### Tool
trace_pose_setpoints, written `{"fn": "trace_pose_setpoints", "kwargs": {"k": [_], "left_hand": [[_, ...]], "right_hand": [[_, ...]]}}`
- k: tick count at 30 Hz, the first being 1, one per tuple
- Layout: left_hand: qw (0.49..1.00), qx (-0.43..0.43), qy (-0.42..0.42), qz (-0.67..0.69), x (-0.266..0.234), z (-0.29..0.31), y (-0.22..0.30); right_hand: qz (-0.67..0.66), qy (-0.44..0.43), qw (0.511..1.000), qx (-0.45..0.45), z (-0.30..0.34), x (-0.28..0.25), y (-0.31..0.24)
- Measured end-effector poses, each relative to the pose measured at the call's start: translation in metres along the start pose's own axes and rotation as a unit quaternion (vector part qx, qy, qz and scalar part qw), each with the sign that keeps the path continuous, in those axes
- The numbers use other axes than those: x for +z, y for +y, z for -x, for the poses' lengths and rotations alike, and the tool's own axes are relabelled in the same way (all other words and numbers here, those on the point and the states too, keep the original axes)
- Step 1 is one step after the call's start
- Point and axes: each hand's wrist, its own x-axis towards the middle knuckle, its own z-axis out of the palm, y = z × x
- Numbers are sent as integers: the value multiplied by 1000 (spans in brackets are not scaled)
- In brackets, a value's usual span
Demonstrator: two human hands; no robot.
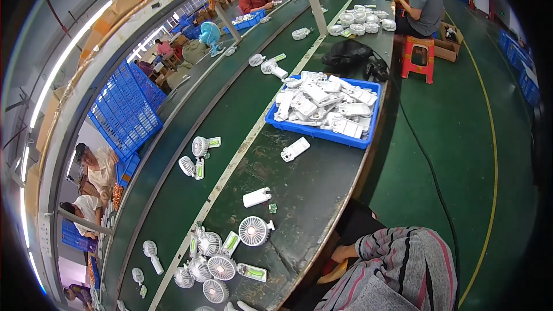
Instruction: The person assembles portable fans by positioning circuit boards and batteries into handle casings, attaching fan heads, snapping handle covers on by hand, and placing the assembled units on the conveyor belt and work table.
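At the lower edge, the stretched white-gloved fingertips of my left hand (241, 306) show, slightly apart, with nothing visible in them; the rest is cut off. They are nearest to a cluster of small white handheld fans (222, 267), some with opened handles showing green-yellow insides. My right hand (344, 253) hangs low beside the bench edge, below a grey striped sleeve (397, 268). Its fingers are hidden, and a yellow thing (334, 272) lies against it. Farther up the bench are a single fan (254, 231), a small green circuit board (272, 208) and two white handle casings (257, 197).
A blue tray (322, 131) heaped with white casings stands by the bench's right edge, with a black plastic bag (348, 55) behind it. More fans (200, 147) lie on the green conveyor belt (230, 109). A co-worker (423, 3) sits near a red stool (417, 57). A dark cable (423, 150) crosses the floor.
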Motion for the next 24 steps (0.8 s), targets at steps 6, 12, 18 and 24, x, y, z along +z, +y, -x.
{"fn": "trace_pose_setpoints", "kwargs": {"k": [6,12,18,24], "left_hand": [[1000,-3,9,-4,-9,7,2],[1000,-6,30,4,-11,13,0],[999,18,46,4,-5,16,-4],[999,3,48,10,-13,16,5]], "right_hand": [[-40,65,997,-19,37,-33,-12],[-127,62,990,3,15,-26,5],[-469,123,870,86,76,-74,7],[-550,172,817,12,90,-79,4]]}}
